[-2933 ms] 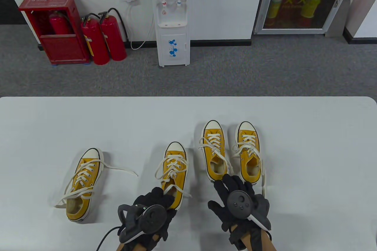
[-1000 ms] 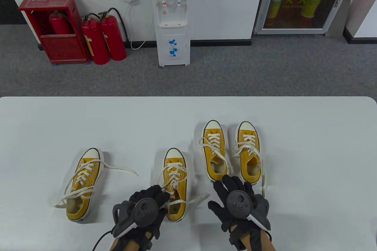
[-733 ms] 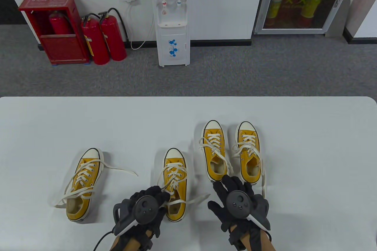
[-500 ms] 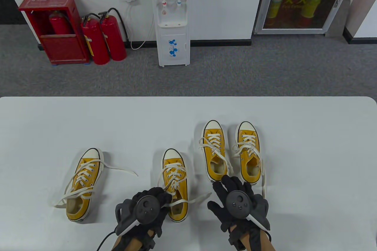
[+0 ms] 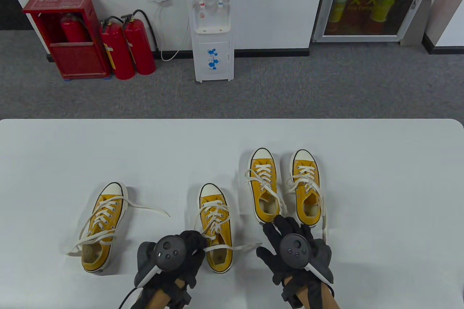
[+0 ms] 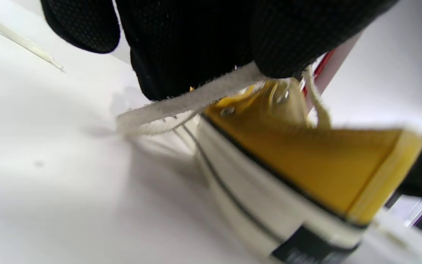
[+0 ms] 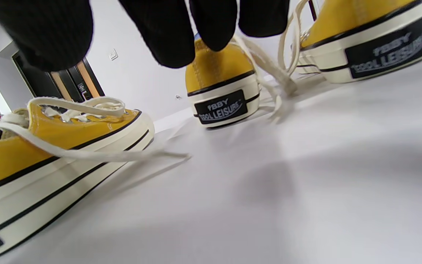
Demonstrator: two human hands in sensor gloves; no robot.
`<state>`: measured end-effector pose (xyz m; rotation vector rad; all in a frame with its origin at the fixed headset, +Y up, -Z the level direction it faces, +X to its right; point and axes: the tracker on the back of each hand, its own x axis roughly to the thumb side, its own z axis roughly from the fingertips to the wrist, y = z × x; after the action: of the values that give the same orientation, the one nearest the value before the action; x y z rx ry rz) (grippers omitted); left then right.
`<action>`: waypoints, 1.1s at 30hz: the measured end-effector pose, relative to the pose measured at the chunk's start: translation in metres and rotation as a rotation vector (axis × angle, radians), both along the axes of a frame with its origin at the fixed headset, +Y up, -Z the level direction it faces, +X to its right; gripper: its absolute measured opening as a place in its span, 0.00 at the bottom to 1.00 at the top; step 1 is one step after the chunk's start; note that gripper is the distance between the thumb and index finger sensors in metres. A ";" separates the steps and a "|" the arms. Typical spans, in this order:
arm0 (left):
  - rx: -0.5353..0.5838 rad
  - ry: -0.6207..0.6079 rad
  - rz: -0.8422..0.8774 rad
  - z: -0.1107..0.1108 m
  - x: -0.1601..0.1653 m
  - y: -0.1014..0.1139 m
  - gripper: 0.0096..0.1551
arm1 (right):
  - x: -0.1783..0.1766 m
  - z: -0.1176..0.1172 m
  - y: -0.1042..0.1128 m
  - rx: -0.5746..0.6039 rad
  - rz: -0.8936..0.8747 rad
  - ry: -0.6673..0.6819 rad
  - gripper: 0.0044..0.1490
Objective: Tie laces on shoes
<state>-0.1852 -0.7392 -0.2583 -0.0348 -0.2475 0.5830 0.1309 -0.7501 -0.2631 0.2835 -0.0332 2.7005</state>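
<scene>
Four yellow canvas shoes with white laces stand on the white table (image 5: 380, 178). My left hand (image 5: 197, 242) is at the left side of the middle shoe (image 5: 216, 229) and pinches one of its white laces (image 6: 196, 101). The other loose lace (image 5: 235, 247) lies across the shoe's opening, its end on the table to the right. In the left wrist view my left hand (image 6: 247, 69) holds that lace beside the shoe's eyelets. My right hand (image 5: 286, 227) rests open on the table, fingers spread and empty, just behind the heels of the right pair (image 5: 264, 186) (image 5: 307, 187). In the right wrist view it (image 7: 181, 40) holds nothing.
A fourth shoe (image 5: 100, 227) stands at the left, its laces loose and trailing over the table. The laces of the right pair hang loose, one down to the table by my right hand. Beyond the table stand a water dispenser (image 5: 212, 23) and fire extinguishers (image 5: 127, 48).
My left hand has pulled back and to the left with the lace. The middle shoe has slid nearer and turned its toe a little left. The right hand has not moved.
</scene>
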 end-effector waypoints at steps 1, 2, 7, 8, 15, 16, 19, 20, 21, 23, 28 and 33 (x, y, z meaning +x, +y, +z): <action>-0.005 0.007 0.059 -0.001 -0.006 0.003 0.20 | 0.000 0.000 0.000 0.003 -0.002 -0.001 0.50; -0.013 0.009 0.101 -0.002 -0.010 0.004 0.20 | 0.000 0.000 0.000 0.004 -0.002 0.000 0.50; -0.052 0.040 0.379 -0.005 -0.034 0.010 0.20 | 0.001 0.000 0.001 0.015 -0.009 -0.002 0.50; -0.054 0.047 0.430 -0.005 -0.039 0.011 0.20 | 0.001 0.000 0.002 0.018 -0.014 -0.002 0.50; -0.112 0.057 0.693 -0.005 -0.052 0.011 0.21 | 0.002 0.000 0.002 0.023 -0.014 -0.005 0.50; -0.125 0.052 0.733 -0.005 -0.053 0.010 0.21 | 0.002 0.000 0.002 0.022 -0.014 -0.006 0.50; -0.152 0.058 0.876 -0.005 -0.058 0.008 0.21 | 0.002 0.000 0.002 0.020 -0.016 -0.010 0.50; -0.169 0.043 0.916 -0.006 -0.059 0.007 0.21 | 0.002 0.000 0.002 0.021 -0.017 -0.010 0.50; -0.184 0.032 0.946 -0.006 -0.061 0.006 0.21 | 0.001 0.000 0.002 0.021 -0.019 -0.010 0.50; -0.189 0.045 1.009 -0.006 -0.063 0.005 0.21 | 0.001 0.000 0.003 0.024 -0.019 -0.011 0.49; -0.198 -0.010 1.098 -0.007 -0.067 0.004 0.21 | -0.006 0.001 0.013 0.053 -0.001 -0.012 0.49; -0.177 -0.044 1.180 -0.006 -0.066 0.005 0.21 | -0.020 -0.008 0.031 0.062 0.028 -0.020 0.46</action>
<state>-0.2507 -0.7347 -0.2644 -0.0730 -0.2435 1.7800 0.1112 -0.7187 -0.2711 0.2780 -0.1197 2.7339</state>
